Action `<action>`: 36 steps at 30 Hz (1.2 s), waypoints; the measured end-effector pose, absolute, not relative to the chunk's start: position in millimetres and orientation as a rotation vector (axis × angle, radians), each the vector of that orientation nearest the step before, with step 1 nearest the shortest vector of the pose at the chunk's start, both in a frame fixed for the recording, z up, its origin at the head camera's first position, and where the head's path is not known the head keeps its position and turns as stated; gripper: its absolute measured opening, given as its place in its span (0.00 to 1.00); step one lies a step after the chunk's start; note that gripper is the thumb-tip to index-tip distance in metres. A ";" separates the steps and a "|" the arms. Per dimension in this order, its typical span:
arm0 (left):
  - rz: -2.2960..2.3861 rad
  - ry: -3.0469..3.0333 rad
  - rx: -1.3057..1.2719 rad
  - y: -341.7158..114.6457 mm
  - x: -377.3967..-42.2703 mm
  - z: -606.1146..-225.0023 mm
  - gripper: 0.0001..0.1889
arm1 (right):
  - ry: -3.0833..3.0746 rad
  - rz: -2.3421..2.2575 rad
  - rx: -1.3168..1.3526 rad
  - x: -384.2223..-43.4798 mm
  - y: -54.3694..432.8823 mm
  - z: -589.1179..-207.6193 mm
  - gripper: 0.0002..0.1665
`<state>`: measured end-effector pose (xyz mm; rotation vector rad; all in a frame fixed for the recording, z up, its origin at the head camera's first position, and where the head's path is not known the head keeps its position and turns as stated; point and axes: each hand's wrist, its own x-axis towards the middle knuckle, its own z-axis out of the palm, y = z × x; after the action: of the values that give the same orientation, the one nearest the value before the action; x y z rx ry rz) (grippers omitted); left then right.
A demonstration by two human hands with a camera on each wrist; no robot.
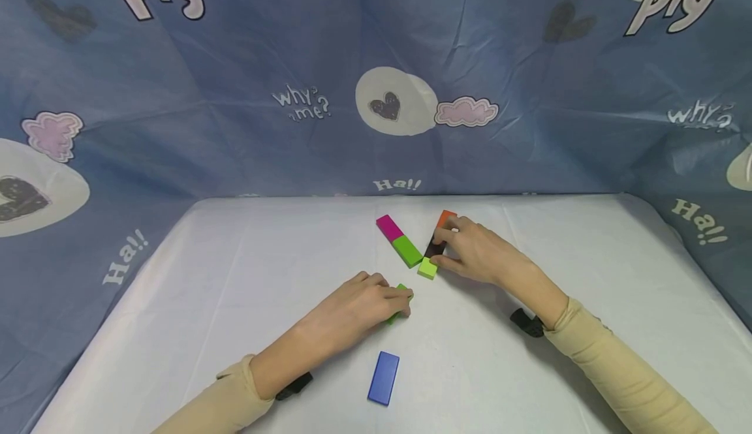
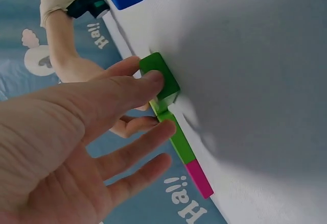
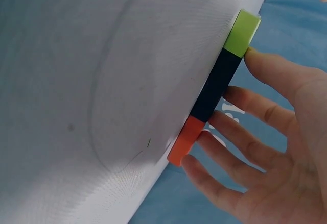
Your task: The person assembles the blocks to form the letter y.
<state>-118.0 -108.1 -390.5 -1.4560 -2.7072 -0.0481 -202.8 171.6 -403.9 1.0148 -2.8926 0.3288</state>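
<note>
My left hand [image 1: 364, 303] pinches a green block [image 2: 170, 84] between thumb and forefinger, low over the white table; its other fingers stay spread. Up and to the right, my right hand [image 1: 484, 251] touches the side of a row of blocks. Its thumb rests at the lime block [image 3: 242, 34], and its fingers lie along the black block [image 3: 218, 85] and the orange block [image 3: 186, 140]. Beside that row, a magenta block [image 1: 390, 228] and another green block [image 1: 407, 251] join end to end in a slanting line. The two lines nearly meet at their near ends.
A blue block [image 1: 384, 378] lies flat on the white tablecloth [image 1: 482, 369], nearer than the left hand. Behind the table hangs a blue printed cloth [image 1: 329, 153], which also runs along both sides. Each wrist wears a black strap.
</note>
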 end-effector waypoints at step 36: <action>0.033 -2.551 -1.389 -73.1 -136.7 -403.1 0.09 | -2.899 0.335 1.006 -202.0 171.2 -402.9 0.19</action>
<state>-136.7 -73.1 -403.1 -1.3889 -2.5507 0.0334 -202.0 171.2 -402.9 1.0059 -2.8987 0.3352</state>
